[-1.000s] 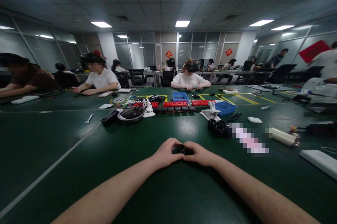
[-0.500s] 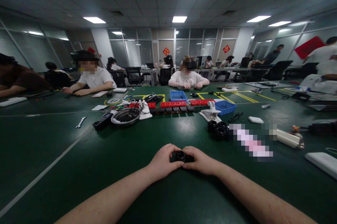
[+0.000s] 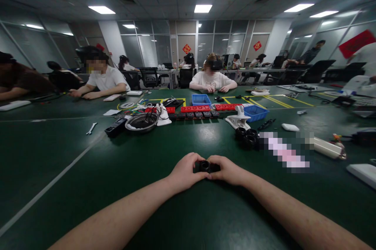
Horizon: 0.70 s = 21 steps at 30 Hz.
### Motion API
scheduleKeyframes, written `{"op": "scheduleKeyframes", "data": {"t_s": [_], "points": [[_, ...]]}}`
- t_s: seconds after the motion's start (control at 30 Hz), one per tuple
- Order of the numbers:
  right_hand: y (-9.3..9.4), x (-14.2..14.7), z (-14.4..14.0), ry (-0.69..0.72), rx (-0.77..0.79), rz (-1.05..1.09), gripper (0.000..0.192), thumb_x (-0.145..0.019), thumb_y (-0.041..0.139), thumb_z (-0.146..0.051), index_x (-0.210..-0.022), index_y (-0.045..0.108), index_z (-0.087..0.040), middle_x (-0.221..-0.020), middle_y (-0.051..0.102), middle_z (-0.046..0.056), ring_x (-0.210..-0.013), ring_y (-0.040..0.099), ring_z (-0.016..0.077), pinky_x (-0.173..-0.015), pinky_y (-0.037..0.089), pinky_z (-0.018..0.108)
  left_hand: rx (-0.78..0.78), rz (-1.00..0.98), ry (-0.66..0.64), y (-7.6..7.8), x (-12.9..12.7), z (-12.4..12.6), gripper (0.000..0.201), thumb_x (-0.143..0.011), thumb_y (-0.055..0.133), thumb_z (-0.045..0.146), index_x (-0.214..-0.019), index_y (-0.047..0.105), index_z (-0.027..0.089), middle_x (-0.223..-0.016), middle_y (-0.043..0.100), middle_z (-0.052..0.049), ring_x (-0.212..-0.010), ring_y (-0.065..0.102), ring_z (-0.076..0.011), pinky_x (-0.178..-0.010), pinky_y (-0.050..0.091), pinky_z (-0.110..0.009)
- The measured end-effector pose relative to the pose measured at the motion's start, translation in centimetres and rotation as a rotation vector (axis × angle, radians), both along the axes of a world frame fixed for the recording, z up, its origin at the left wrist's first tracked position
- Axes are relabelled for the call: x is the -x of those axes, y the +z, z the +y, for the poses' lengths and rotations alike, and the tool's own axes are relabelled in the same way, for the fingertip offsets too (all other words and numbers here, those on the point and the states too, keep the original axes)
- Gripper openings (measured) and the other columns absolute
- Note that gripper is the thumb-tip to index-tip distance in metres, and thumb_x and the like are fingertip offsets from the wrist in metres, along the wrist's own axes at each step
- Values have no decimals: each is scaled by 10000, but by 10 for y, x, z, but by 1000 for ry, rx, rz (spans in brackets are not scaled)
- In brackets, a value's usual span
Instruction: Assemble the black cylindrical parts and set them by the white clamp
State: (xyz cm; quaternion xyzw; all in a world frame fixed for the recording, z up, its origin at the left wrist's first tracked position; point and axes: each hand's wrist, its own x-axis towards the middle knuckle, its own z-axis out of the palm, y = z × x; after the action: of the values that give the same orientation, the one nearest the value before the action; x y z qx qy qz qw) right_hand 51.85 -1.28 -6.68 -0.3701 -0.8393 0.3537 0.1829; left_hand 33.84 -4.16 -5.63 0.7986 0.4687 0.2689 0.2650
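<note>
A small black part with a round, ring-like opening (image 3: 205, 165) is held between my two hands, low over the green table. My left hand (image 3: 187, 170) curls around its left side, thumb in front. From the right, my right hand (image 3: 227, 169) grips the same part, its thumb nearly meeting the other. The fingers cover much of the part, so its exact kind cannot be made out. Beyond my right hand stands a cluster of several black round pieces (image 3: 248, 138), similar in look.
Red and black strips (image 3: 196, 109) cross the table, with blue bins (image 3: 255, 113) behind. A metal bowl (image 3: 141, 123), a white clamp stand (image 3: 238, 118) and a wrench (image 3: 91, 128) lie around. A beige cylinder (image 3: 327, 147) sits right. A person (image 3: 214, 79) sits opposite.
The view has tilted down and shifted slightly, so the surroundings sit higher in the picture. Both hands keep their hold on the black part, with almost the same pose.
</note>
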Motion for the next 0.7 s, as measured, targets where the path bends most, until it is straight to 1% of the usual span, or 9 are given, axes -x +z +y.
{"op": "scheduleKeyframes", "data": {"t_s": [0.13,0.23,0.3,0.37,0.47,0.53,0.57,0.63,0.7], "points": [[-4,4,-3,-104,-68,-61,216,-590,659,-255,-694,500,-155,-667,481,-27,-626,451,119,-532,329,205,-18,16,32,-3,-1,-1,286,-623,649,349,-831,534,190,-800,499,4,-693,462,-141,-574,358,-223],[-7,10,-9,-209,-225,-177,256,-590,651,-323,-643,456,-167,-649,484,-17,-599,441,122,-500,291,209,-46,24,108,-7,-4,-2,284,-620,652,339,-823,522,189,-805,500,2,-712,472,-150,-579,360,-229],[-8,15,-14,-283,-366,-269,240,-626,616,-352,-636,458,-172,-665,507,7,-616,455,139,-511,281,227,-73,33,171,-9,-6,-3,274,-629,643,347,-811,516,186,-809,505,-6,-737,478,-163,-593,363,-240],[-8,19,-19,-331,-472,-350,220,-666,574,-369,-648,478,-172,-687,532,33,-645,474,161,-537,286,248,-91,39,207,-11,-8,-4,272,-637,636,357,-807,515,184,-816,511,-13,-758,482,-174,-610,365,-250],[-8,21,-22,-346,-502,-402,281,-675,548,-444,-674,506,-166,-704,549,53,-670,496,189,-575,306,275,-103,34,186,-11,-6,-4,276,-637,637,349,-822,517,183,-825,513,-13,-768,482,-174,-626,367,-251],[-8,19,-20,-322,-475,-343,328,-647,569,-474,-736,525,-162,-740,553,52,-699,503,200,-600,326,282,-101,29,135,-9,-4,-4,273,-636,639,334,-828,521,182,-816,509,-8,-752,478,-165,-616,366,-242],[-8,18,-19,-286,-451,-281,350,-632,590,-462,-803,531,-162,-783,556,51,-728,504,202,-621,339,284,-96,26,104,-8,-2,-3,272,-633,641,329,-827,522,179,-808,504,-5,-737,474,-158,-607,365,-236],[-8,13,-15,-156,-372,-146,420,-616,628,-401,-948,515,-170,-880,554,48,-795,502,199,-675,360,285,-79,21,35,-5,1,-3,276,-633,640,330,-831,525,176,-791,495,2,-702,464,-145,-590,361,-224],[-6,8,-11,-18,-264,-62,434,-625,637,-345,-1003,507,-175,-920,551,41,-827,500,192,-707,370,285,-61,17,-33,-2,4,-2,284,-633,640,334,-841,529,175,-779,491,8,-683,455,-136,-582,357,-215]]}}
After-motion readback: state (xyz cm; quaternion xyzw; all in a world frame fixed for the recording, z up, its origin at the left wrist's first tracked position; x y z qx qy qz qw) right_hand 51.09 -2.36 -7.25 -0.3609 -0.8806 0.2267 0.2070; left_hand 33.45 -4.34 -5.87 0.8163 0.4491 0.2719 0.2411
